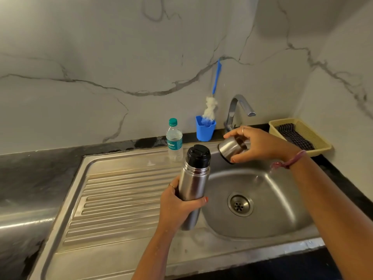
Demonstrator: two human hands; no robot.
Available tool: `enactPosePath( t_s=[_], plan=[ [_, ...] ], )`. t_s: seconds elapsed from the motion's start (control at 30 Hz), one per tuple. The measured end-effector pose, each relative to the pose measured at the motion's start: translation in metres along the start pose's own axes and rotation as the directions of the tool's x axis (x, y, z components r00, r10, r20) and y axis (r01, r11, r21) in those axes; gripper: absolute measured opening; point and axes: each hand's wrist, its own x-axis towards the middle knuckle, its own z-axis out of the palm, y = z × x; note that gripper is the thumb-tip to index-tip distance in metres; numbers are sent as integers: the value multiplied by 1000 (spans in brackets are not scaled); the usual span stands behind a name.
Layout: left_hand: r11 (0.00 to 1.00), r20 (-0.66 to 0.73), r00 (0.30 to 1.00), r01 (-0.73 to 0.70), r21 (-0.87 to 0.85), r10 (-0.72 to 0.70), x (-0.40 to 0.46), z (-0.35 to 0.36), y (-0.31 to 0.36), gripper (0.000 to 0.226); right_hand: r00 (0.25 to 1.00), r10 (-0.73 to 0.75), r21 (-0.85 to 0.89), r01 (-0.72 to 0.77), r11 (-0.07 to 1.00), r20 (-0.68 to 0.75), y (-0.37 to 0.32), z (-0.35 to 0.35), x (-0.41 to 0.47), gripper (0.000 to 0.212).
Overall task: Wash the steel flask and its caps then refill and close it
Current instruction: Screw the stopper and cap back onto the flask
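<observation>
Holding the steel flask (192, 184) up in the left hand (179, 205), with fingers and thumb wrapping round the lower half of its body, so the shiny top part and the black inner cap (198, 155) are sticking up above the grip and the bottom end is poking out below it. Tilting a little, with its top leaning away and to the right, over the edge where the ribbed draining board (121, 190) is meeting the sink bowl (268, 199). Still wearing that black inner cap on its neck. Holding the steel outer cap (230, 147) in the right hand (260, 144), off the flask and up over the back of the sink bowl, lying on its side with the dark open rim pointing down and left, fingers curling over the top and thumb pressing underneath. Keeping the two hands apart, the cap sitting higher and to the right of the flask's top. Standing on the steel behind the flask, a small clear water bottle (174, 141) with a green lid. Resting in a blue holder (204, 130) by the wall, a blue-handled bottle brush (211, 108). Curving over the bowl, a shiny tap (239, 110), with no water seen coming out. Sitting at the far right on the dark counter (30, 174), a yellow basket (314, 134) with a dark checked cloth (294, 137) inside.
</observation>
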Motion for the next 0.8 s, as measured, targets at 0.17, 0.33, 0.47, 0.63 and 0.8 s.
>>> enactPosePath(
  t_s=[0.17,0.33,0.47,0.63,0.8],
  plan=[
    [1000,4,1000,-14,-1,14,4,14,8,64,998,-30,412,49,910,-52,-31,-18,-18,74],
    [1000,25,999,-28,-14,29,9,26,18,64,991,-133,234,133,963,-15,-61,-36,-24,61],
    [999,42,998,-52,5,51,13,37,25,65,988,-151,-113,154,982,39,-70,-45,-16,65],
    [998,58,997,-60,6,59,16,48,32,67,981,-147,-253,176,951,130,-73,-48,-8,59],
    [997,74,995,-73,-1,72,19,55,36,69,994,-60,-395,92,914,93,-75,-38,-1,64]
  ],
)
